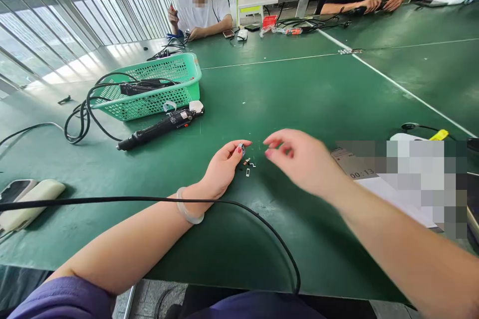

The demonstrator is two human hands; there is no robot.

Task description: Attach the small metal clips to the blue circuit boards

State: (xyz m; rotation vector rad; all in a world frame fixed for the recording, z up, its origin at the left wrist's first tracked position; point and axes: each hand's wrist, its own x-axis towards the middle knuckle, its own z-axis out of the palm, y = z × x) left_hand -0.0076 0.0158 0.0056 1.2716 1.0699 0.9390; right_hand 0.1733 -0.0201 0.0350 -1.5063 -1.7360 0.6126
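Between the thumb and fingers of my left hand point(224, 165) is a small grey-blue part point(242, 149), too small to name. My right hand point(295, 157) hovers to the right of it, fingers curled, thumb and fingertips apart, and nothing shows between them. On the green table just below the left fingertips lie a tiny copper-and-silver metal piece point(248, 162) and a small pale rectangular frame point(247, 172). A pale bangle point(187, 207) circles my left wrist. A black cable point(228, 202) runs across in front of my left forearm.
A green plastic basket point(160, 104) holds black cables and a dark box. Beside it lies a black electric screwdriver point(160, 128). Phones point(33, 199) rest at left, papers point(396, 194) at right. Two people point(204, 10) sit across the table point(299, 84), near cables point(307, 24).
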